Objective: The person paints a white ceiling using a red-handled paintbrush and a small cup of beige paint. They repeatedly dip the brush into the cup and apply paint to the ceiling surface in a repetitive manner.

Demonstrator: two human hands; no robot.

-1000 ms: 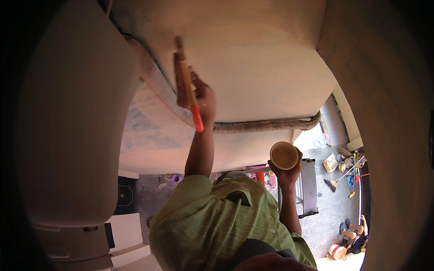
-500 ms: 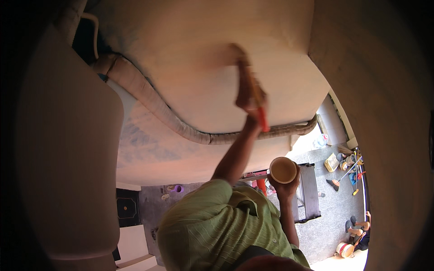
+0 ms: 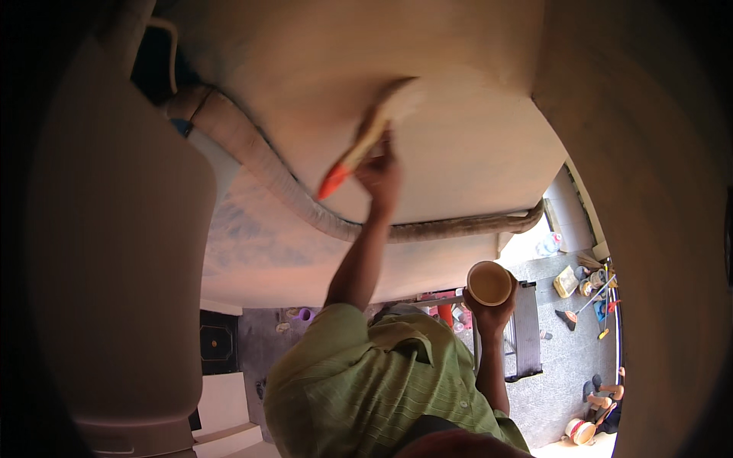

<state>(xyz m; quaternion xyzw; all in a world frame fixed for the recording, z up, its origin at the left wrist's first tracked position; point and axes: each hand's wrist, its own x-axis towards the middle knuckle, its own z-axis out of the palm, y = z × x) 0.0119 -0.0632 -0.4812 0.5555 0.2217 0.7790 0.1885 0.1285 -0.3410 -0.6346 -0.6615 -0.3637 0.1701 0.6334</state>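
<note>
My left hand (image 3: 379, 174) is raised and closed around a paintbrush (image 3: 372, 136). The brush has a pale wooden handle with a red end, and motion smears it a little. Its dark bristle end is at the pale painted surface (image 3: 466, 160) overhead; contact is hard to make out. Lower and to the right, my right hand (image 3: 498, 314) grips a round, open tub (image 3: 489, 283) from beneath. Inside the tub shows a light, cream-coloured content or inner wall; I cannot tell which.
A wrapped pipe (image 3: 328, 219) curves along the surface below the brush. Beneath me stands a ladder (image 3: 527, 332). Tools, a broom (image 3: 567, 319) and containers lie on the floor at right, near another person's legs (image 3: 603, 393) and a bucket (image 3: 582, 430). A purple cup (image 3: 304, 314) is at left.
My left hand has moved left, and the brush has swung round so its red end now points down-left. The tub in my right hand has shifted slightly right and up.
</note>
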